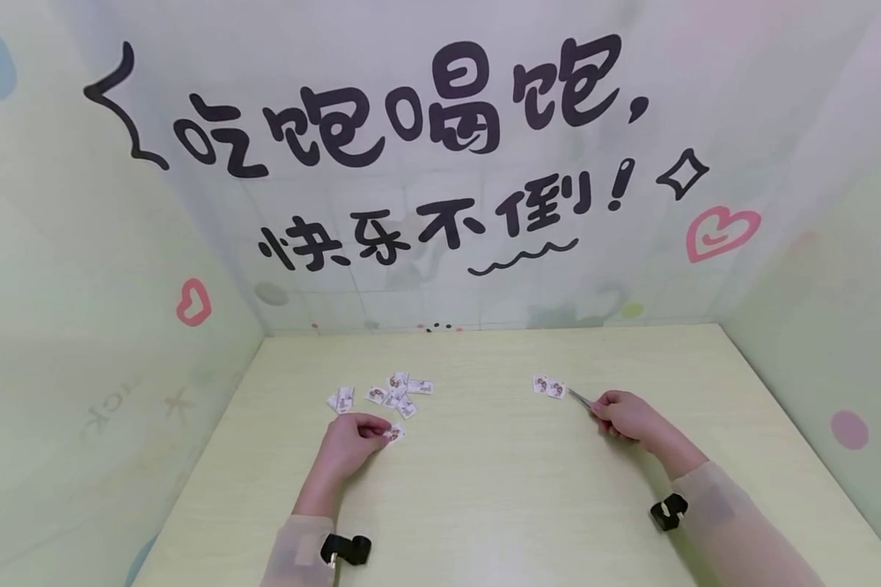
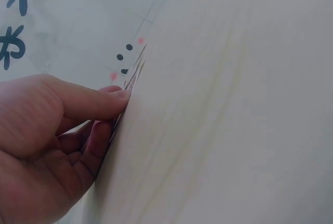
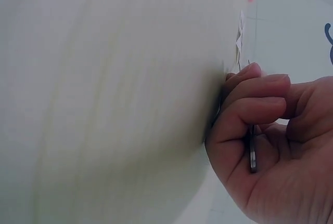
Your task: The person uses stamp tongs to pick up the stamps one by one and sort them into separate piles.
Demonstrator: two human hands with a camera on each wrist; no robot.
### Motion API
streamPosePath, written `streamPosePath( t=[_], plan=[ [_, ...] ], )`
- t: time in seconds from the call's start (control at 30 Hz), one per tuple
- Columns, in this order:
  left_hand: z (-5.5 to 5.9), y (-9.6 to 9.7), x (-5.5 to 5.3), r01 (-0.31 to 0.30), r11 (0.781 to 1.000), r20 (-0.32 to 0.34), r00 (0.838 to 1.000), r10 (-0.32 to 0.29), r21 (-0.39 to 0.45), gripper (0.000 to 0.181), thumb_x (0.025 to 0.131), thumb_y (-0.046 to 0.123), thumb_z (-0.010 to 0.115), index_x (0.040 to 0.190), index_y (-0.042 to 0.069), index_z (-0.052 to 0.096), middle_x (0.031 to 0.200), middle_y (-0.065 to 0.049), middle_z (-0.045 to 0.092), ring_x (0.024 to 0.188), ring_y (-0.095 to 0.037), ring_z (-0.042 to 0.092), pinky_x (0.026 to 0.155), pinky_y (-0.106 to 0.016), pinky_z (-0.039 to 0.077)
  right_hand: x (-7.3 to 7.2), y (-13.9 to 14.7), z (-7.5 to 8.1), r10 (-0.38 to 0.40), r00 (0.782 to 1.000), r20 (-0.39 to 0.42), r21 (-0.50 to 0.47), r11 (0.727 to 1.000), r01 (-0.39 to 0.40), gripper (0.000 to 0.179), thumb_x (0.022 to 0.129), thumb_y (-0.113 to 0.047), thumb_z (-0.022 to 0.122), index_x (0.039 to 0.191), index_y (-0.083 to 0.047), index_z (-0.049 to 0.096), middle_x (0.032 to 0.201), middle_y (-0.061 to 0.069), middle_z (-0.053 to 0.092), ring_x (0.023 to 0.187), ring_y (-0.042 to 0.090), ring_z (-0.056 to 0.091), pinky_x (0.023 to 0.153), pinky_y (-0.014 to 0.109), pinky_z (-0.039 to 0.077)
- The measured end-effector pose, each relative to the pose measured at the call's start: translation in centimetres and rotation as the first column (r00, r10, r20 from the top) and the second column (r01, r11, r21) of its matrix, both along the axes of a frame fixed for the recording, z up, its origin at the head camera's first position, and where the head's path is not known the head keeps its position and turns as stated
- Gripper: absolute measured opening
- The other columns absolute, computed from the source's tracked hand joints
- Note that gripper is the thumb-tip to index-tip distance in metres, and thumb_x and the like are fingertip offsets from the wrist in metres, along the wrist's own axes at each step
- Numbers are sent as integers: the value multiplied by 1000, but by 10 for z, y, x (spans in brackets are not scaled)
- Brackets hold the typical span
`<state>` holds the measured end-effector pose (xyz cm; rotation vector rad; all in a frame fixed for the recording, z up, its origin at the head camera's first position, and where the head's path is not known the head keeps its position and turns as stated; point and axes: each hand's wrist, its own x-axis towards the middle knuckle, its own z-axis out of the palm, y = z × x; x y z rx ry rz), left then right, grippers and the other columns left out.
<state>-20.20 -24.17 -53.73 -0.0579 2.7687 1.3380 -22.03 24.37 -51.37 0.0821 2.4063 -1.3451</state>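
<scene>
As the left hand (image 1: 354,446) pinches a small printed card (image 1: 396,434), thumb and fingers nearly closed, more loose cards (image 1: 395,396) lie scattered at that card's twelve o'clock! Across the tabletop (image 1: 484,481), the right hand (image 1: 629,420) curls its fingers round metal tweezers (image 1: 582,399), the tip right beside two neighbouring cards (image 1: 555,388) at this hand's ten o'clock; whether it touches them, I can't tell.
</scene>
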Motion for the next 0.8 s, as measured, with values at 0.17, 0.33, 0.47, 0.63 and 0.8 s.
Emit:
streamPosePath(
  t=[0.17,0.33,0.47,0.63,0.8],
  plan=[
    [0,0,0,-1,1000,2,1000,1,-4,14,90,1,82,102,9,83,90,0,73,83,-17,66,79,-35,54,3,8,3,3,1000,10,6,1000,-3,20,112,-17,54,102,-2,62,74,3,57,60,14,46,53,26,35],
    [1,-1,2,5,1000,3,1000,-5,-7,14,90,2,82,102,8,83,90,0,73,83,-17,66,78,-35,54,6,22,4,-8,999,39,-10,1000,9,21,112,-17,52,103,0,61,75,3,56,59,13,46,53,25,36],
    [2,-3,3,4,1000,11,1000,-4,1,14,90,2,82,102,7,82,90,-1,73,82,-17,65,77,-35,54,7,35,4,-36,998,55,-13,999,37,21,112,-17,52,101,-1,60,74,2,55,57,12,45,52,24,35],
    [1,-4,3,-2,1000,21,1000,2,-2,15,89,1,82,103,7,82,89,-1,74,82,-17,66,77,-35,55,9,45,2,-38,997,69,-18,999,39,21,113,-17,52,101,-2,60,74,1,56,58,12,45,52,24,36],
    [1,-1,0,14,1000,1,1000,-14,-10,15,89,2,82,102,8,82,90,0,74,82,-17,66,77,-35,55,11,48,4,-39,997,60,-34,999,41,20,113,-17,51,103,-1,59,75,2,57,59,12,46,52,24,36]
  ],
)
